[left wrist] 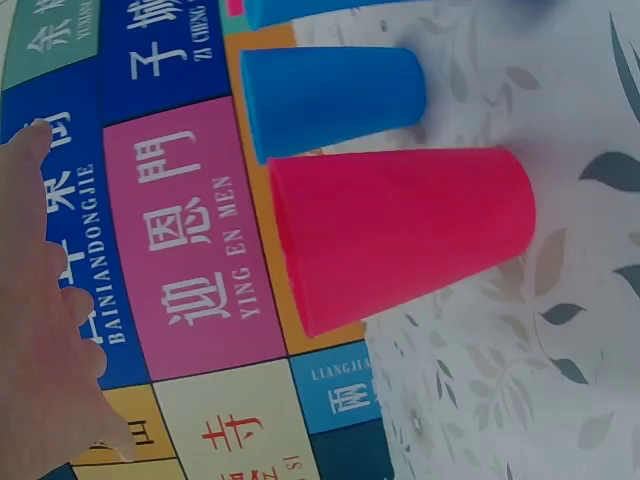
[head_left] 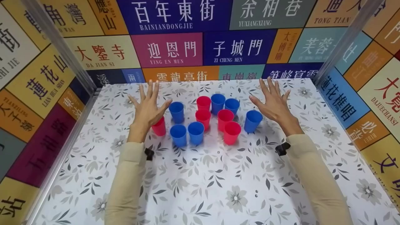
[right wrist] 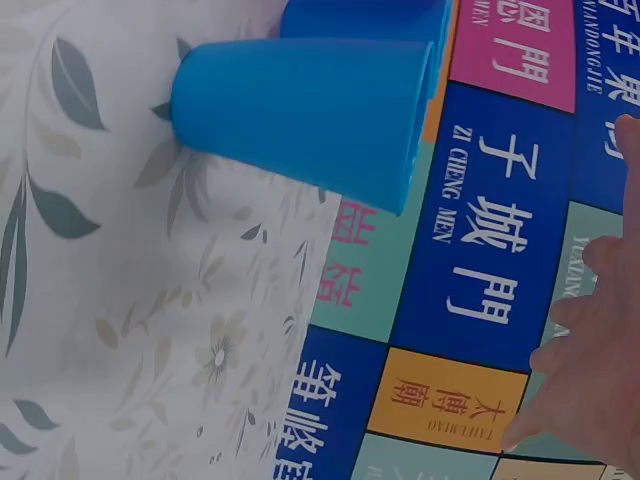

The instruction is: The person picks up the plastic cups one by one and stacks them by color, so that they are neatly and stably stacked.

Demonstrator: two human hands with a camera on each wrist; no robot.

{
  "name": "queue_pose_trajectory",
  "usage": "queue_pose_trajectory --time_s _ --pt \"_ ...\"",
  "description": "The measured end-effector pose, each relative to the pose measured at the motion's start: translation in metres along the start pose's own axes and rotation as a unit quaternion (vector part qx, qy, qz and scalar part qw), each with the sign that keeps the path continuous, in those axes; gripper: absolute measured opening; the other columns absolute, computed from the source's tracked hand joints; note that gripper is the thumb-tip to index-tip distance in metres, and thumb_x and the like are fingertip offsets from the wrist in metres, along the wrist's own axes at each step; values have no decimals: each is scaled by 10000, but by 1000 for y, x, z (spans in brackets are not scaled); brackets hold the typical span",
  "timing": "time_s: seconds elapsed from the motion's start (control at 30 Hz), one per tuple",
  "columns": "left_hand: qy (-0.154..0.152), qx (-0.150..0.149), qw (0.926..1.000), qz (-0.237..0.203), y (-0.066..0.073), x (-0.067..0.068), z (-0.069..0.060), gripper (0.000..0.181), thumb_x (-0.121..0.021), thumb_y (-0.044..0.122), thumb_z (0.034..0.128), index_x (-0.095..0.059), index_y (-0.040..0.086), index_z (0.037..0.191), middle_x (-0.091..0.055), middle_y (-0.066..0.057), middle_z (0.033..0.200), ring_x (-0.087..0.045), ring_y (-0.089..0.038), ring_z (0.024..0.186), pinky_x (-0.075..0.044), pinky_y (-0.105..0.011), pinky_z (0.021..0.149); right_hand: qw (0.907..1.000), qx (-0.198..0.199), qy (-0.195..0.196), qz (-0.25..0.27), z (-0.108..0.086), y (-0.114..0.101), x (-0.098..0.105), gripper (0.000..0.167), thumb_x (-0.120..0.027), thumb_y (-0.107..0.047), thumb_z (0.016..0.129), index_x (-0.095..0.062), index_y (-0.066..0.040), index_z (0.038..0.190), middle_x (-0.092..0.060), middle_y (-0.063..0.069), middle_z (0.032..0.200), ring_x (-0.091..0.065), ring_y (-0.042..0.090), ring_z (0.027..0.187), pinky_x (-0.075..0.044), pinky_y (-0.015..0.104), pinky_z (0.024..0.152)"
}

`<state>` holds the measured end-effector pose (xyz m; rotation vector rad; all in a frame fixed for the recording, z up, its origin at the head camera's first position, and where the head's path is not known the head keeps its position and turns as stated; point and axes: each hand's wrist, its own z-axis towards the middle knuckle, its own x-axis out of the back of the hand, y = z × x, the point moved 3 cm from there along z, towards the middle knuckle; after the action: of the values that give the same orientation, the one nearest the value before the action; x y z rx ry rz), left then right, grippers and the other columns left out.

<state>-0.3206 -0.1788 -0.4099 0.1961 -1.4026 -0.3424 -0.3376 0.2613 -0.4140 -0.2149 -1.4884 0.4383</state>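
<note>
Several red and blue plastic cups stand upright, mouths up, in a loose group on the table. My left hand [head_left: 148, 107] is spread with straight fingers at the group's left side and holds nothing. It partly hides a red cup [head_left: 159, 126], which the left wrist view shows as the nearest cup; a blue cup [head_left: 177, 113] stands just right of the thumb. My right hand [head_left: 275, 101], also spread and holding nothing, is right of the group, nearest a blue cup [head_left: 253, 122]. Between the hands are more cups, among them a red cup [head_left: 232, 133] at the front.
The table [head_left: 200, 187] has a white cover with grey leaves and flowers. Behind it rises a wall [head_left: 172, 50] of coloured panels with Chinese lettering, and similar panels flank both sides. Metal posts [head_left: 347, 40] stand at the back corners.
</note>
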Motion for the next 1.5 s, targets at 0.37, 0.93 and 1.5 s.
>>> queue_pose_trajectory --time_s 0.37,0.93,1.5 --pt "374 -262 9938 -1017 0 9 -23 875 -404 719 936 -80 283 1621 -29 -6 1709 127 -335 1570 201 -706 1150 9935 196 466 1021 -20 -1 0 825 -414 -676 967 -67 -310 1618 5 38 1712 88 334 1576 184 722 1148" --pt "620 -346 9236 -3767 13 -29 -56 598 -550 441 1000 -425 190 1528 -430 -51 1587 -369 -253 1496 -244 -519 1252 9415 -125 1140 3169 -48 3 -17 726 -605 -456 966 -286 -252 1585 -235 61 1663 -173 298 1558 -148 606 1247" --pt "231 -455 8673 -4952 9 -65 -60 550 -620 110 972 -435 -33 1470 -487 -266 1485 -449 -415 1408 -361 -553 1180 9103 19 779 4066 -58 2 -32 718 -655 -152 952 -294 -27 1559 -350 189 1605 -303 330 1515 -260 585 1216"
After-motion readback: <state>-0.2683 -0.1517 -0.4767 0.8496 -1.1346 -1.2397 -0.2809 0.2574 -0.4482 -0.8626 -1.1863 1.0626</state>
